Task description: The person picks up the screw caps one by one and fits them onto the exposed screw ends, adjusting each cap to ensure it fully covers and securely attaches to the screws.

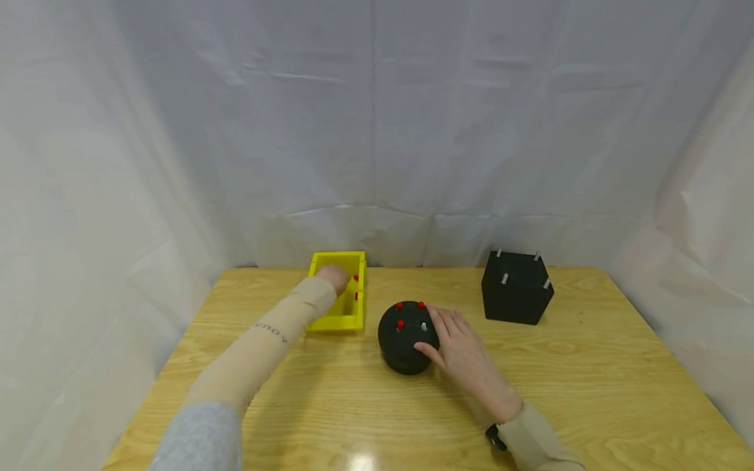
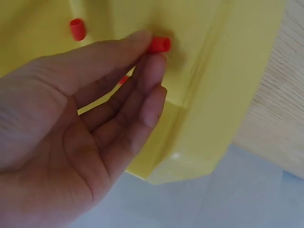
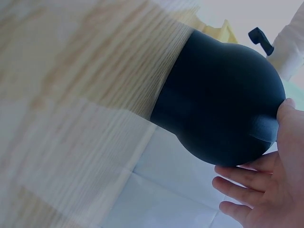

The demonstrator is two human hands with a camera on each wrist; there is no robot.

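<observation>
At the left of the wooden table (image 1: 247,418), a yellow tray (image 1: 330,323) is set near the back edge, and the left hand (image 1: 333,276) is reached into it. In the left wrist view a red cap (image 2: 158,44) is pinched between the thumb and fingertips (image 2: 151,71) of that hand, just above the tray floor; a second red cap (image 2: 77,29) is seen lying loose in the tray further in (a sliver of a third shows behind the fingers). The forearm is covered by a beige sleeve (image 1: 277,333).

Toward the middle, just right of the tray, a black dome (image 1: 403,347) is stood on the table. Three red caps are fitted on pegs on its top, and one bare metal peg (image 1: 423,326) is left beside them. The dome is steadied by the right hand (image 1: 462,353), whose fingers are laid straight against its right side, with the thumb pressed low on the front; nothing is gripped.

Further right, well apart, a black cube (image 1: 516,294) with four bare metal pegs is stood near the back edge.
</observation>
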